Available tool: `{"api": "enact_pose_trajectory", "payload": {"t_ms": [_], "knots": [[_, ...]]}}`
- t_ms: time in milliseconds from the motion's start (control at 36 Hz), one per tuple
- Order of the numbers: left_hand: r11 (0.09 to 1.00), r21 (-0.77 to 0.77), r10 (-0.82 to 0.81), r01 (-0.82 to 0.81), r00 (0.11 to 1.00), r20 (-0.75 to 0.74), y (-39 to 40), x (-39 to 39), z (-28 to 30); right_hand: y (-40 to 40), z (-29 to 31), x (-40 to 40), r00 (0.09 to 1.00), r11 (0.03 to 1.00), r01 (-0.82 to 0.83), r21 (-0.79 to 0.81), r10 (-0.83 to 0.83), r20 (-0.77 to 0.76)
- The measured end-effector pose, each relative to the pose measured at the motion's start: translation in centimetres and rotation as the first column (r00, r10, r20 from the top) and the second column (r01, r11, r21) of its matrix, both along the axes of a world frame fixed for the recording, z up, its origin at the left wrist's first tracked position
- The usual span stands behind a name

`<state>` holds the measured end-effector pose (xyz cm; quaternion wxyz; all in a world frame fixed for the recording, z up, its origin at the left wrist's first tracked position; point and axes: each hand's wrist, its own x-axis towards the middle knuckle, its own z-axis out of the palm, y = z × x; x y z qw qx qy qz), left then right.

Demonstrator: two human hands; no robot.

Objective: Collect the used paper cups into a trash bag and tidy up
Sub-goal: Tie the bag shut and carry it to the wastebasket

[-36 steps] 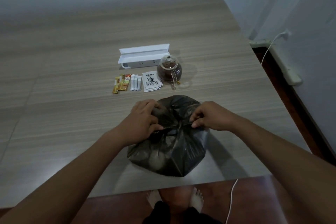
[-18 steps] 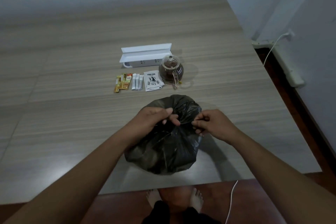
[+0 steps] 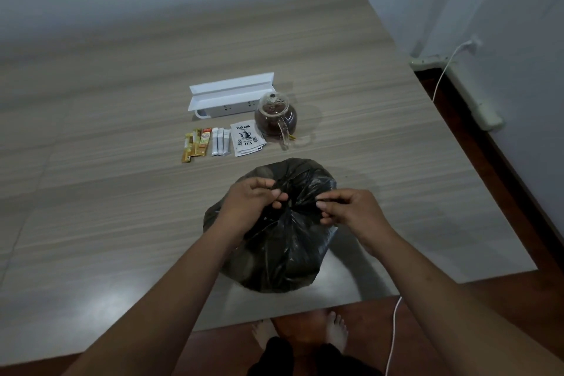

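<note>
Both hands (image 3: 305,207) pinching bag (image 3: 283,253) top

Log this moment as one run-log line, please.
stage: tying bag | left hand: pinches trash bag | right hand: pinches neck | cups: unseen

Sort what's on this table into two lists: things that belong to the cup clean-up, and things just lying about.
Part of the job:
- crinkled black plastic trash bag, its gathered top pinched by both hands
- left hand
- right hand

Just lying about:
- round glass teapot of dark tea
- white paper tea sachets
- slim white stick packets
- orange-yellow stick packets
- long white power strip
</note>
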<state>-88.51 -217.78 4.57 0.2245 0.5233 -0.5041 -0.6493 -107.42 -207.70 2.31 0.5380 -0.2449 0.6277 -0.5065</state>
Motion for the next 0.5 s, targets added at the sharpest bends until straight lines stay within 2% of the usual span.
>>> {"api": "enact_pose_trajectory", "payload": {"t_ms": [222,333,500], "knots": [[0.966,-0.227,-0.046,0.12,0.951,0.305,0.1,-0.5,0.5,-0.9,0.8,0.1,0.991,0.998,-0.032,-0.059,0.023,-0.131],[0.941,-0.291,-0.055,0.17,0.929,0.365,0.1,-1.1,0.7,-1.8,1.7,0.3,0.983,0.995,-0.03,-0.097,0.011,-0.183],[0.823,-0.346,-0.221,0.451,0.815,0.536,-0.1,-1.4,0.9,-3.4,2.9,0.6,0.98,0.99,-0.027,-0.136,0.0,-0.197]]}}
